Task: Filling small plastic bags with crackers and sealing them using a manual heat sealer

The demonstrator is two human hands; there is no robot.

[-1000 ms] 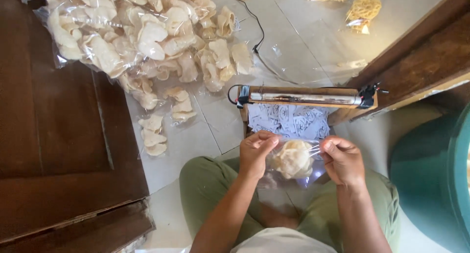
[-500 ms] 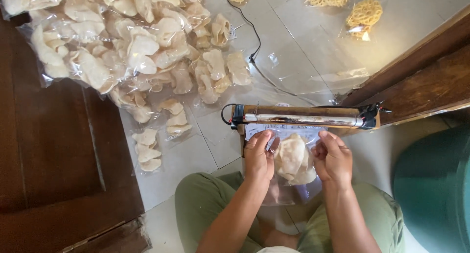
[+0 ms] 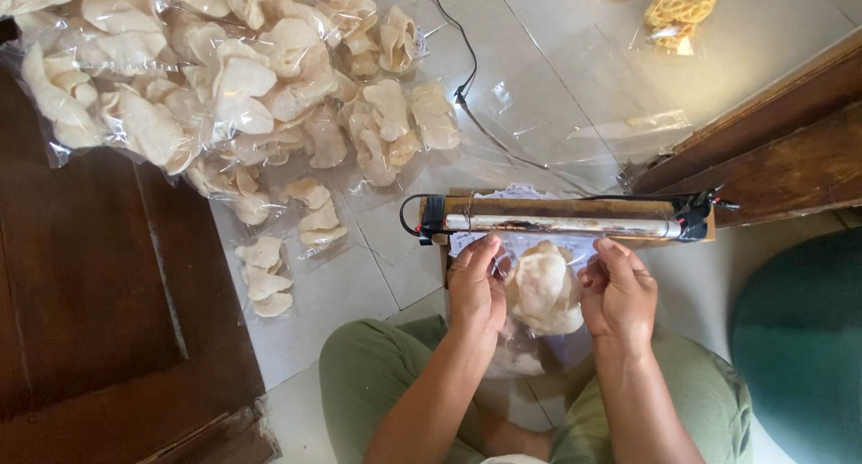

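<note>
The pale tiled floor (image 3: pixel 557 78) is hemmed in on both sides: dark wooden boards (image 3: pixel 81 284) run down the left edge, a brown wooden frame (image 3: pixel 781 141) cuts across the upper right, and a dark green rounded thing (image 3: pixel 804 338) fills the lower right corner. Bare tile lies open only in the upper middle and to the left of the person's knee, below the loose packets.

The biggest thing on the floor is the heap of clear bags of pale crackers (image 3: pixel 189 78) at the upper left, spilling towards the middle. Small sealed packets (image 3: pixel 265 275) lie singly at its lower edge, just beside the dark boards. At the top right sits a clear bag of yellow lacy crackers (image 3: pixel 678 6). A black cord (image 3: pixel 467 78) snakes down the tile.

In the middle lies the long metal sealer bar on its wooden base (image 3: pixel 566 223), with flat empty clear bags (image 3: pixel 628 127) on the tile behind it.

Since a second ago the hands have moved up from the lap to the bar — the bag's top edge now sits against it, and the patterned paper seen below the bar is mostly covered.

The left hand (image 3: pixel 476 289) and the right hand (image 3: pixel 620 293) each pinch one side of the clear bag of crackers (image 3: pixel 543 289), fingers closed on the plastic, holding it between them just below the bar.
</note>
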